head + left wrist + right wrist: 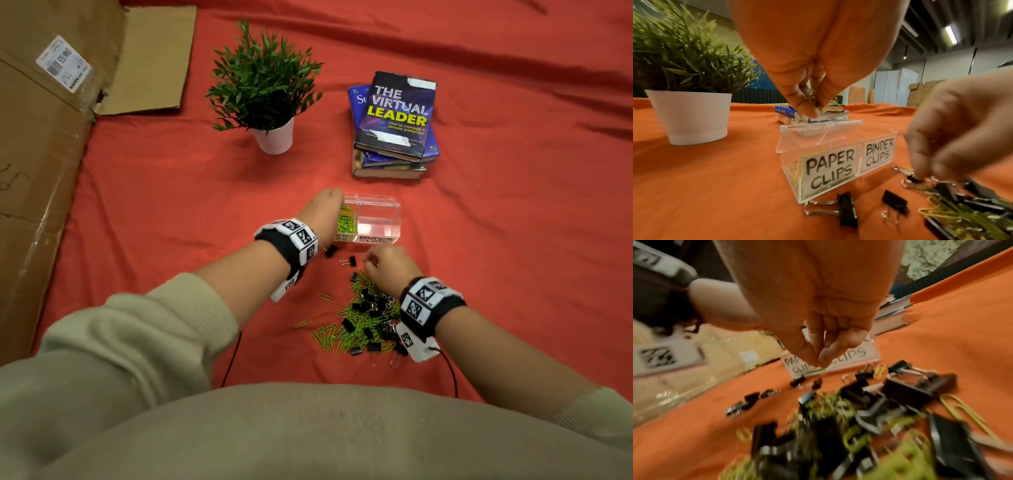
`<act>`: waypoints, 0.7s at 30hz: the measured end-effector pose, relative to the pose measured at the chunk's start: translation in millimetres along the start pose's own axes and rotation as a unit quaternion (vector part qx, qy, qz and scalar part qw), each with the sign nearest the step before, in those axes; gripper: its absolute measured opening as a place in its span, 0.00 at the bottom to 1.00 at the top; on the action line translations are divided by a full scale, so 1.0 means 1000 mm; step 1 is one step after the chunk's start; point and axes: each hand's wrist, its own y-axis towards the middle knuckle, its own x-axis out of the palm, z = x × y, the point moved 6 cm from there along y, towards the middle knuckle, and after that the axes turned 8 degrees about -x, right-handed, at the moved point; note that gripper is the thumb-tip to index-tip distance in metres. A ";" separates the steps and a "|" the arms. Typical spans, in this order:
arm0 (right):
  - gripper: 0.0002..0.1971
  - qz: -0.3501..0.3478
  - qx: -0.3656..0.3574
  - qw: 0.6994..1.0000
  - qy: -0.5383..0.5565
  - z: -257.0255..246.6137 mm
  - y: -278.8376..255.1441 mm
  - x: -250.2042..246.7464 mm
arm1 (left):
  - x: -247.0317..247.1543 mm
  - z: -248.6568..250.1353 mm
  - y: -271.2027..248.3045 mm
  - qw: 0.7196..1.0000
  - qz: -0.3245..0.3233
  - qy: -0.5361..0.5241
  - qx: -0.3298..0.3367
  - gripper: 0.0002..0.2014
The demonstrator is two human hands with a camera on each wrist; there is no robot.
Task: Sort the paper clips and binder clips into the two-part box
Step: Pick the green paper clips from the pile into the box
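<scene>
A clear two-part box (pixel 378 199) stands on the red cloth, labelled PAPER CLIPS on the left and BINDER CLIPS on the right (pixel 878 154). Green paper clips (pixel 346 219) lie in its left part; the right part looks empty. My left hand (pixel 337 205) hovers over the left part and pinches a small bunch of green paper clips (pixel 816 102). A mixed pile of green paper clips and black binder clips (pixel 363 318) lies in front of the box. My right hand (pixel 819 364) hangs just above the pile's far end, fingertips pinched together with nothing seen between them.
Loose black binder clips (pixel 846 209) lie right before the box. A potted plant (pixel 270 92) and a stack of books (pixel 394 126) stand behind it. A big cardboard box (pixel 44 137) fills the left side. Thin black cables trail from both wrists.
</scene>
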 end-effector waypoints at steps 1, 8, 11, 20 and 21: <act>0.10 -0.017 -0.002 0.999 -0.028 0.003 -0.005 0.009 | 0.003 0.002 0.006 1.000 -0.002 0.016 0.003 0.13; 0.26 -0.056 -0.018 0.981 -0.183 -0.001 -0.017 0.044 | 0.018 -0.001 0.010 0.998 -0.038 0.049 0.018 0.15; 0.20 -0.041 -0.019 0.984 -0.173 0.000 -0.020 0.050 | 0.014 -0.005 -0.011 0.998 0.012 0.031 0.051 0.13; 0.09 -0.044 -0.030 0.993 -0.109 0.001 -0.021 0.058 | 0.092 -0.037 -0.101 0.988 -0.106 0.108 0.040 0.10; 0.08 -0.047 -0.029 0.993 -0.101 0.002 -0.021 0.059 | 0.095 -0.039 -0.105 0.988 -0.104 0.109 0.037 0.10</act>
